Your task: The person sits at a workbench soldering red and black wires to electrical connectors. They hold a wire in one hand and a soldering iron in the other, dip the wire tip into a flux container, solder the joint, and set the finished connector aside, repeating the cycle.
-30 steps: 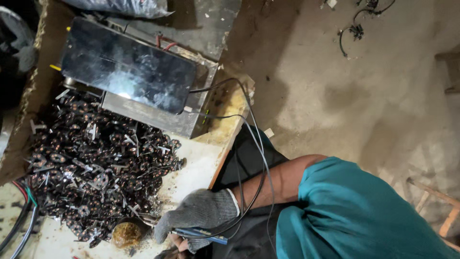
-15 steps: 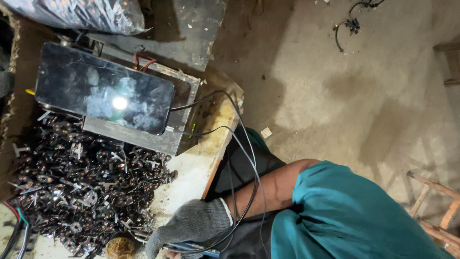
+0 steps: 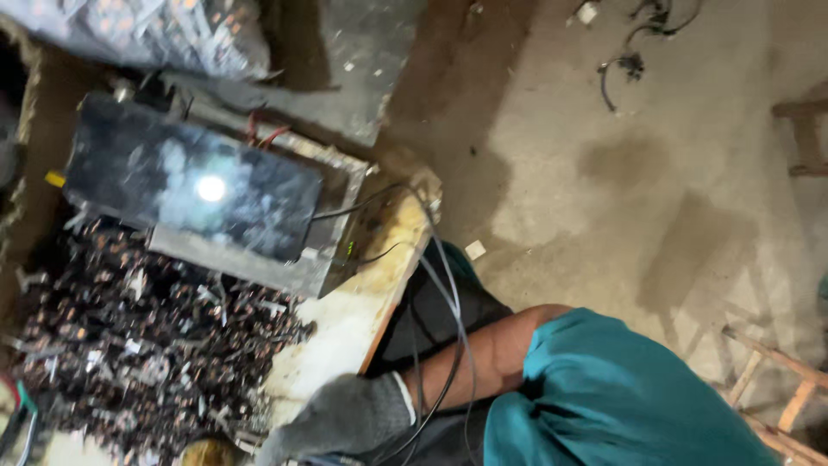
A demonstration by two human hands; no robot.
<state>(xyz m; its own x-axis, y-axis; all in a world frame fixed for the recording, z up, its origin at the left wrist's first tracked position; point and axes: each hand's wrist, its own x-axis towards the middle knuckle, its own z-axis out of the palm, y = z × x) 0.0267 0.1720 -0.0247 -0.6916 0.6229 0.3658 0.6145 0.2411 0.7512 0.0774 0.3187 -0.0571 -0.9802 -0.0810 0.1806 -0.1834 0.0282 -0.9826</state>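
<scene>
One gloved right hand (image 3: pixel 345 418) beside parts heap (image 3: pixel 147 345).

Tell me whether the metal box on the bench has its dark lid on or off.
On. The dark glossy lid lies flat over most of the grey metal box, reflecting a lamp; only the box's right end shows uncovered.

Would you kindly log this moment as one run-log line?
right hand: grey glove, at bench edge | black cables: cross forearm | pile of small metal parts: beside hand | left hand: unseen
</scene>
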